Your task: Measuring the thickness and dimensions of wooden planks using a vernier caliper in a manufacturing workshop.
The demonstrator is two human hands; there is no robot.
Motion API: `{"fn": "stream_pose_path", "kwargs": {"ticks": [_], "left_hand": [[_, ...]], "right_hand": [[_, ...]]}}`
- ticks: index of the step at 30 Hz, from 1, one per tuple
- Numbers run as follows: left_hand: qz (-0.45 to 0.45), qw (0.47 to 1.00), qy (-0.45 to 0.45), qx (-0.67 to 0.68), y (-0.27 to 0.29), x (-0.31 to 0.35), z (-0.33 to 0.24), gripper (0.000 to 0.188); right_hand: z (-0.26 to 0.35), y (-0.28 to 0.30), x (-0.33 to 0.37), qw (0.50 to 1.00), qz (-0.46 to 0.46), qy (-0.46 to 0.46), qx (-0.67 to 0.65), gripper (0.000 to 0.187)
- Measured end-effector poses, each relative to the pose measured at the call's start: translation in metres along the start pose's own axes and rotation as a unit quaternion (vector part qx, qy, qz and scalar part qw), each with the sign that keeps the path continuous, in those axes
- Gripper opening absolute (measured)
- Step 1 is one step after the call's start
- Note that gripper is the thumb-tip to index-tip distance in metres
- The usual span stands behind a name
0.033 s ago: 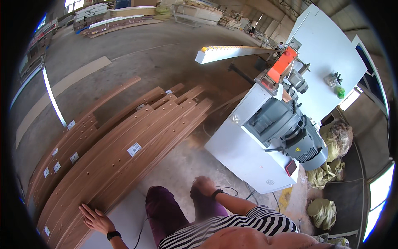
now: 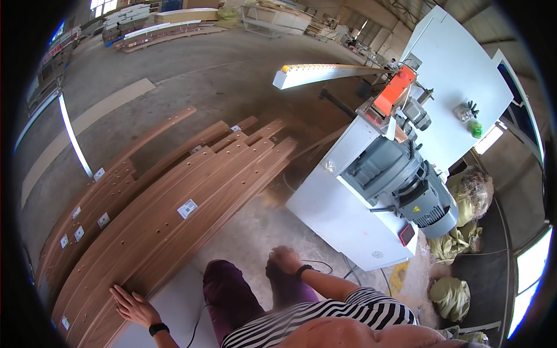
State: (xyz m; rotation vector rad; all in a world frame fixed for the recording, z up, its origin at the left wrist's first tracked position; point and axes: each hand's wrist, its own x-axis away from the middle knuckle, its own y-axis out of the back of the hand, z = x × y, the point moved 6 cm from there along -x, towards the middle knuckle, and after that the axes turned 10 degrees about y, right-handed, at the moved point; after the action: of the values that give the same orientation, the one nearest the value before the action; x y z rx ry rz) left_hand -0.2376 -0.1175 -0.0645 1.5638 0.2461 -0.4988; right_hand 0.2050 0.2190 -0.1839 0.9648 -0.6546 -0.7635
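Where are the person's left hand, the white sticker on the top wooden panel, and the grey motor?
left hand (image 2: pixel 132 305), head view, back of hand
white sticker (image 2: pixel 187 208), head view, its middle
grey motor (image 2: pixel 428 207), head view, ribbed housing

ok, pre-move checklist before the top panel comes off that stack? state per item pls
1. Left hand on the top panel: ok, lying flat on its near end, fingers spread.
2. Left hand gripping the panel: not ok, palm only rests on it.
3. Right hand free: ok, it sits on the person's knee and holds nothing.
4. Top panel free of things lying on it: ok, only a small white label is stuck to it.
5. Gap between the stack and the white machine: ok, bare floor shows between them.
6. Machine running or stopped: cannot tell.
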Motion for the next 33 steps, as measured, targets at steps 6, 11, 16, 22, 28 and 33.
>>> {"fn": "stream_pose_path", "kwargs": {"ticks": [6,11,16,22,28,33], "left_hand": [[-0.05,0.998,-0.022,0.02,0.002,-0.003,0.0,0.051],[-0.042,0.999,-0.007,-0.018,-0.005,-0.003,0.004,0.051],[-0.011,0.999,-0.011,-0.048,-0.007,-0.001,-0.011,0.05],[-0.058,0.998,-0.025,-0.024,-0.019,-0.002,0.002,0.05],[-0.075,0.996,-0.037,-0.003,-0.03,-0.01,0.005,0.052],[0.005,0.996,-0.028,-0.086,-0.021,-0.009,-0.001,0.054]], "right_hand": [[0.01,0.004,0.0,1.0,0.007,-0.008,0.018,0.036],[0.018,0.001,-0.002,0.999,0.026,-0.025,0.014,0.035],[0.014,-0.001,0.001,0.993,0.077,-0.015,0.083,0.034],[0.031,0.027,0.014,0.998,0.034,-0.033,0.041,0.034],[0.03,0.034,0.027,0.999,0.005,-0.017,0.027,0.033],[0.024,0.037,0.034,0.999,0.0,-0.026,0.02,0.034]]}}
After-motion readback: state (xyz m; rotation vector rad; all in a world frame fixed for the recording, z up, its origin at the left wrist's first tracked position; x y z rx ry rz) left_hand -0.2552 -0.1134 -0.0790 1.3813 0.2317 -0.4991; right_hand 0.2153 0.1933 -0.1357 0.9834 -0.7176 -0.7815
